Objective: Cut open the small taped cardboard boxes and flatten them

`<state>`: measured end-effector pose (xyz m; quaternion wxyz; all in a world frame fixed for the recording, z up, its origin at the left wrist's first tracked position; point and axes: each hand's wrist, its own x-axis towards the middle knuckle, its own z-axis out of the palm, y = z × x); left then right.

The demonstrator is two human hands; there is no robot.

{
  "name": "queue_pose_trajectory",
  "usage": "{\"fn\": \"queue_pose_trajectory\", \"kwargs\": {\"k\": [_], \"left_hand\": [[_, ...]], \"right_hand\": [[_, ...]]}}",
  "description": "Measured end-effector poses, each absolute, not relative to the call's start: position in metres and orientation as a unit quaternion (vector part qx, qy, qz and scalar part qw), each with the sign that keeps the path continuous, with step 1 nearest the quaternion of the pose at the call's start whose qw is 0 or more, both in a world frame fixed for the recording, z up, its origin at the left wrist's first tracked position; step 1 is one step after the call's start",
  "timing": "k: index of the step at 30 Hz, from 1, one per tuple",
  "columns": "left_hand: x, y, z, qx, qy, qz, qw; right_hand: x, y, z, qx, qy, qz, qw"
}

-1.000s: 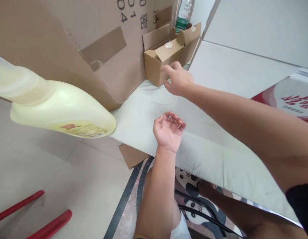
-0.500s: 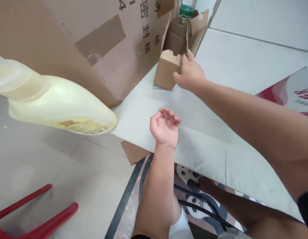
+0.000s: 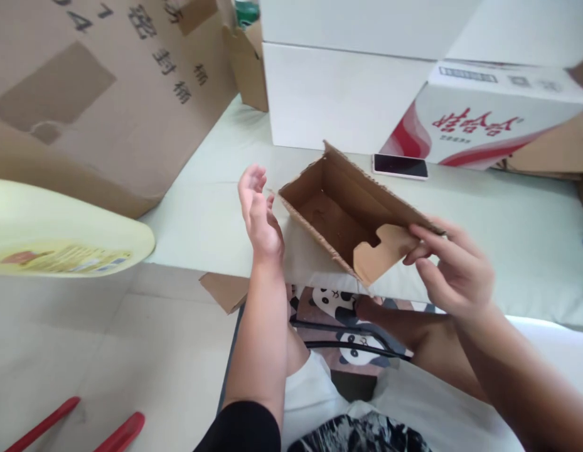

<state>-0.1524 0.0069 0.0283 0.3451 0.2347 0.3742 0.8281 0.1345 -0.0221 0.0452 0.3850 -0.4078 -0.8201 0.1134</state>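
A small brown cardboard box with an open top tilts over the front of the pale cloth-covered surface. Its inside looks bare, and a notched flap sticks up at the near right end. My right hand pinches the box's right corner, thumb below and fingers over the edge. To the left of the box, my left hand is raised with its fingers loosely curled and apart, holding nothing. It does not appear to touch the box.
A large carton and a pale yellow bottle stand at left. Behind the box are white cartons, a red-and-white carton and a phone. Another brown box sits at the back. Red chair parts show lower left.
My right hand has brought the small cardboard box from the back toward me, right of my left hand. The left hand has turned from palm up to sideways. The view has swung right.
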Motion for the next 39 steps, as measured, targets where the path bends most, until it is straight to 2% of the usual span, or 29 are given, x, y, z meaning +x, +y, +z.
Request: {"fn": "queue_pose_trajectory", "kwargs": {"k": [2, 6, 12, 21, 29, 33, 39], "left_hand": [[-0.132, 0.012, 0.034, 0.267, 0.357, 0.813, 0.375], [-0.107, 0.022, 0.037, 0.297, 0.383, 0.796, 0.362], [-0.09, 0.033, 0.031, 0.299, 0.424, 0.816, 0.254], [-0.044, 0.057, 0.031, 0.341, 0.378, 0.812, 0.286], [-0.049, 0.078, 0.026, 0.382, 0.385, 0.797, 0.265], [-0.062, 0.088, 0.013, 0.423, 0.337, 0.809, 0.232], [-0.064, 0.083, 0.009, 0.454, 0.344, 0.778, 0.267]], "right_hand": [[0.137, -0.022, 0.053, -0.379, -0.832, 0.063, 0.401], [0.14, -0.007, 0.063, -0.401, -0.845, -0.026, 0.353], [0.162, 0.004, 0.047, -0.48, -0.815, 0.042, 0.321], [0.177, 0.01, 0.023, -0.475, -0.772, 0.151, 0.394], [0.177, 0.005, 0.008, -0.379, -0.755, 0.149, 0.514], [0.18, 0.006, 0.001, -0.323, -0.761, 0.133, 0.547], [0.187, 0.003, 0.002, -0.259, -0.775, 0.14, 0.559]]}}
